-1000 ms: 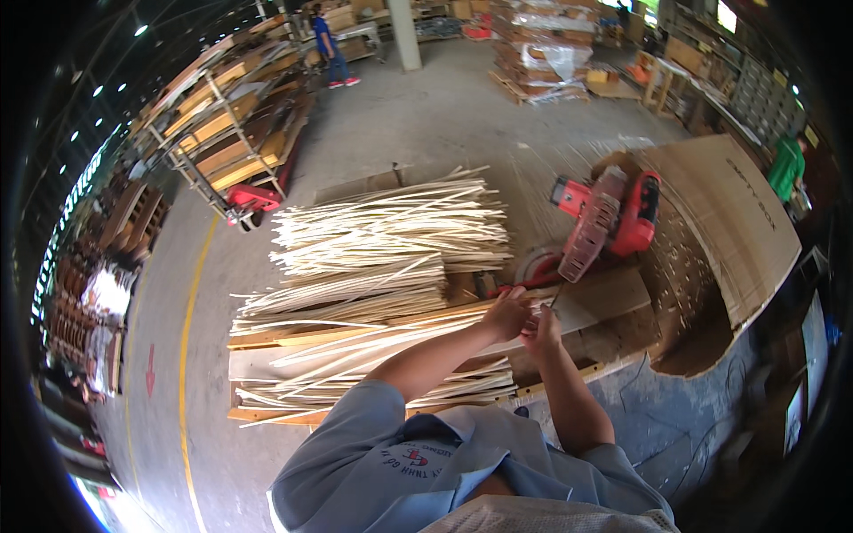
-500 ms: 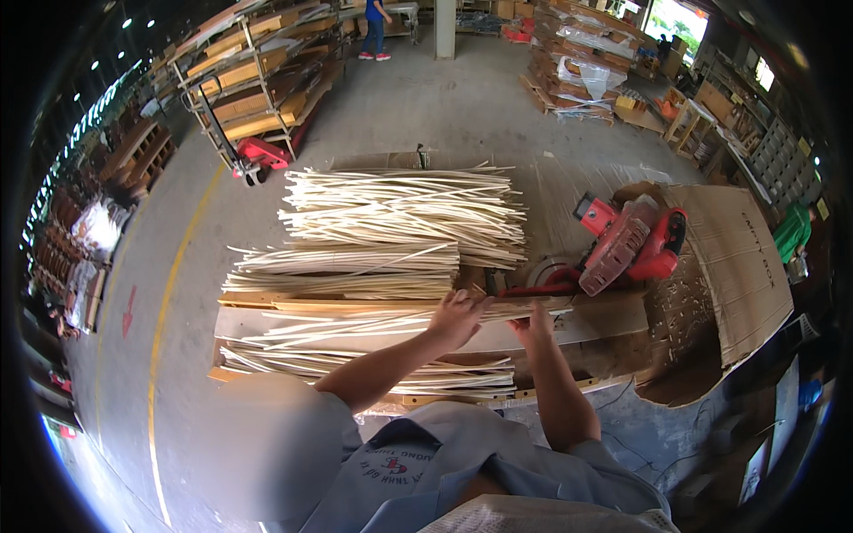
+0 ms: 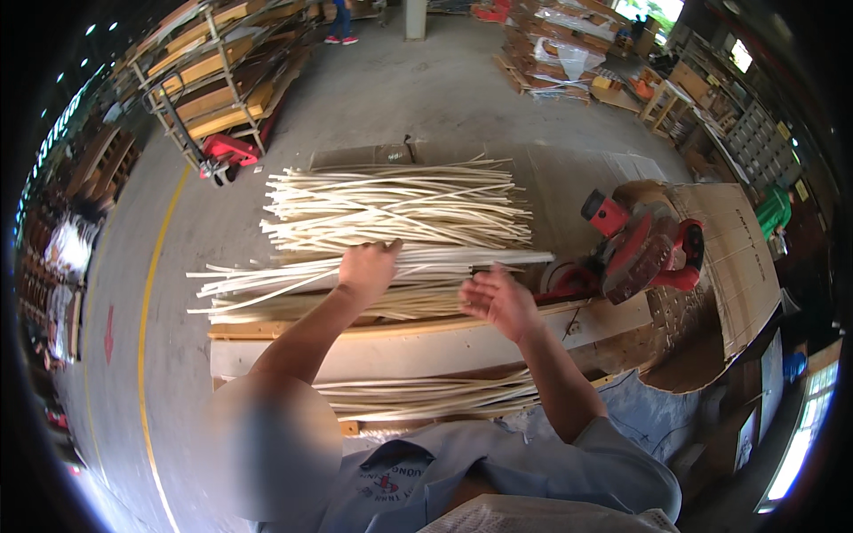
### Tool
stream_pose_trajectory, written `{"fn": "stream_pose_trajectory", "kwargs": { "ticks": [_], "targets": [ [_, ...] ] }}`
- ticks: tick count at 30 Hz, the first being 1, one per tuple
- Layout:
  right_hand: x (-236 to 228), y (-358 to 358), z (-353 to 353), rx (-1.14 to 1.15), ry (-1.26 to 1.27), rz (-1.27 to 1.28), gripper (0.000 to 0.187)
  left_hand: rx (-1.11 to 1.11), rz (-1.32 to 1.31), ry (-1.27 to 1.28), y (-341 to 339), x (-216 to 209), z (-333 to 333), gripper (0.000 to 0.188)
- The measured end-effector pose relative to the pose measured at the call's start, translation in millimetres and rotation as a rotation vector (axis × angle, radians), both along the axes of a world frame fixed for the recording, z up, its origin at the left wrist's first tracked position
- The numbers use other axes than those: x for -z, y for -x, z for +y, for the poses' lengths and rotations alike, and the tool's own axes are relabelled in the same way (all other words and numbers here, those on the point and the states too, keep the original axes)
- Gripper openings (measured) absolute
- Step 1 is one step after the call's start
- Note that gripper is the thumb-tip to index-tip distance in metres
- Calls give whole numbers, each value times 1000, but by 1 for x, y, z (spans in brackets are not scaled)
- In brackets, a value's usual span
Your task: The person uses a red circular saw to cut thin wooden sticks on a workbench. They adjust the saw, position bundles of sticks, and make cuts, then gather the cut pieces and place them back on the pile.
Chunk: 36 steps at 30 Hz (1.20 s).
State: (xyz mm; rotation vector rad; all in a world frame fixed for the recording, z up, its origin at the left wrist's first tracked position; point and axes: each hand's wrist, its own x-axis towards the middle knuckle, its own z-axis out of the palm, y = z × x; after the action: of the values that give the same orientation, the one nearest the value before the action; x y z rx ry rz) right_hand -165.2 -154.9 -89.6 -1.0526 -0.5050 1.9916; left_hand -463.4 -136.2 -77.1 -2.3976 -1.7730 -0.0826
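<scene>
My left hand (image 3: 369,271) is closed on a bundle of pale thin rods (image 3: 462,258), held above the middle pile. The rods' right ends are gathered fairly evenly, while the left ends fan out. My right hand (image 3: 499,302) is beside the bundle's right part, holding nothing, fingers apart. Beneath the bundle lies the middle pile of rods (image 3: 418,300), partly hidden by it. A larger pile of rods (image 3: 391,204) lies beyond. Closest to my body is another pile of rods (image 3: 435,396), along the near side of the work surface.
A red cut-off saw (image 3: 641,253) stands just right of my right hand. Past it is an open cardboard box (image 3: 724,235). A pale board (image 3: 418,348) with a wooden rail crosses the work surface. Farther off are a red pallet jack (image 3: 227,153), loaded racks (image 3: 218,75) and people.
Both hands have moved away from my body, carrying the rods off the pale board to over the middle pile. My right hand has let go and opened. The view has shifted slightly.
</scene>
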Motion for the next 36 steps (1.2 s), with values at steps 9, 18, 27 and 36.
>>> {"fn": "stream_pose_trajectory", "kwargs": {
  "ticks": [9,18,27,36],
  "targets": [
    [29,45,-3,-32,-1184,-1215,11,-4,-66,-64,42,9,181,52],
    [83,30,11,59,-1220,-1460,12,10,-41,30,18,64,338,66],
    [85,36,10,64,-1138,-1515,18,-53,-136,514,9,127,350,82],
    [87,28,7,99,-1324,-1524,20,-129,-240,468,18,84,323,83]
  ]
}}
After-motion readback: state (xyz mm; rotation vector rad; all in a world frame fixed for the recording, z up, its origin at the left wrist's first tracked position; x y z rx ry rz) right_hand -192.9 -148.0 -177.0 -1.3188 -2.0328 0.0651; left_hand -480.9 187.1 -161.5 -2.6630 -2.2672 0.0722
